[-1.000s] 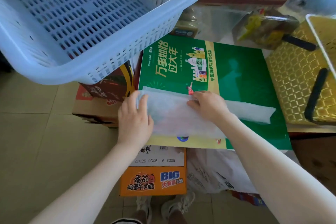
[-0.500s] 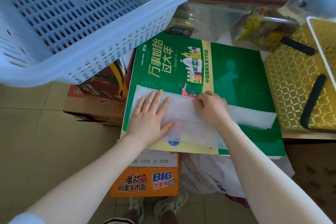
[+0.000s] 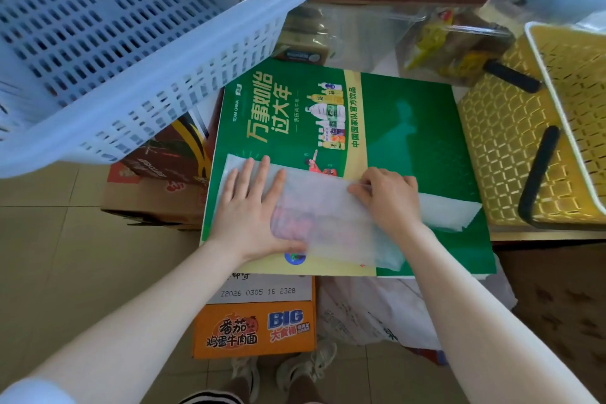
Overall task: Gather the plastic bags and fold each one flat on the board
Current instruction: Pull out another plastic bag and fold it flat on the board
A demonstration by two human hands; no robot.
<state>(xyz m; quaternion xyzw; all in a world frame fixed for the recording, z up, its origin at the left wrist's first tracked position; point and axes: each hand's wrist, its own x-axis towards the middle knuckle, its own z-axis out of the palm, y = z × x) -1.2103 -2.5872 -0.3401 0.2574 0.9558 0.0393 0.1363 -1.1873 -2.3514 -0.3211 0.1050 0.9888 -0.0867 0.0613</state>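
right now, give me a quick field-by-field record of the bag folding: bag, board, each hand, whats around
bag: white translucent plastic bag, lying flat on the board, its right end sticking out past the right hand
board: green printed board, resting on stacked boxes
left hand: left hand, fingers straight, pressing the bag's left part flat
right hand: right hand, fingers curled, pinching the bag's upper edge
left of board: blue perforated basket
right of board: yellow basket with black handles
below board: orange noodle box

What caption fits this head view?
Left hand flattens a white plastic bag on the green board while right hand pinches its fold.
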